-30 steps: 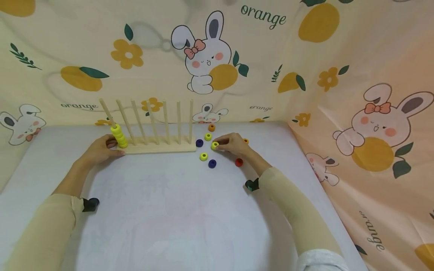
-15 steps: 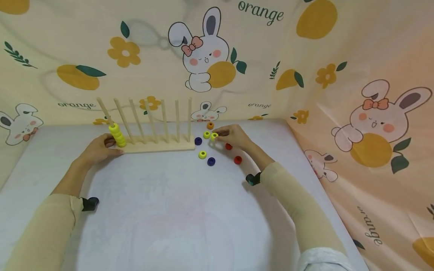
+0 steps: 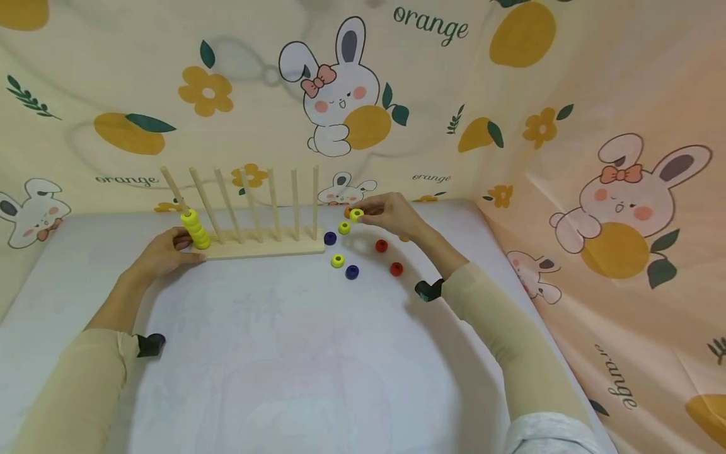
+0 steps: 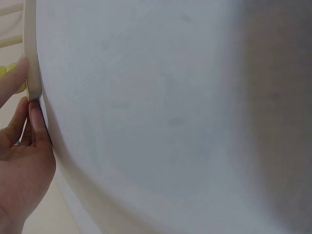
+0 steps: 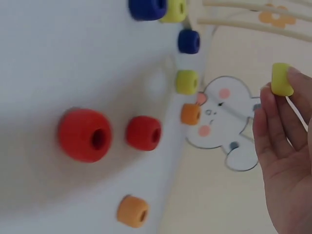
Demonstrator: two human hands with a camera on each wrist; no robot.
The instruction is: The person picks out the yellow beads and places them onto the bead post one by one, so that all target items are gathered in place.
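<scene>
A wooden peg rack [image 3: 266, 248] with a row of upright rods stands at the back left of the table. Several yellow beads [image 3: 195, 231] are stacked on its leftmost rod. My left hand [image 3: 160, 252] grips the left end of the rack, thumb along the front edge; the left wrist view shows its fingers at the corner of the base [image 4: 31, 63]. To the right of the rack, my right hand [image 3: 396, 215] pinches a yellow bead [image 5: 280, 80] between thumb and fingertips, raised above the table.
Loose beads lie right of the rack: yellow beads [image 3: 337, 261], blue beads [image 3: 351, 273], red beads [image 5: 83, 136] and orange beads [image 5: 131, 211]. A printed cloth wall [image 3: 249, 126] rises behind the table [image 3: 255, 353], and another stands along its right side.
My right hand has lifted the yellow bead and moved away toward the back, uncovering a red bead. The left hand stays on the rack's end.
</scene>
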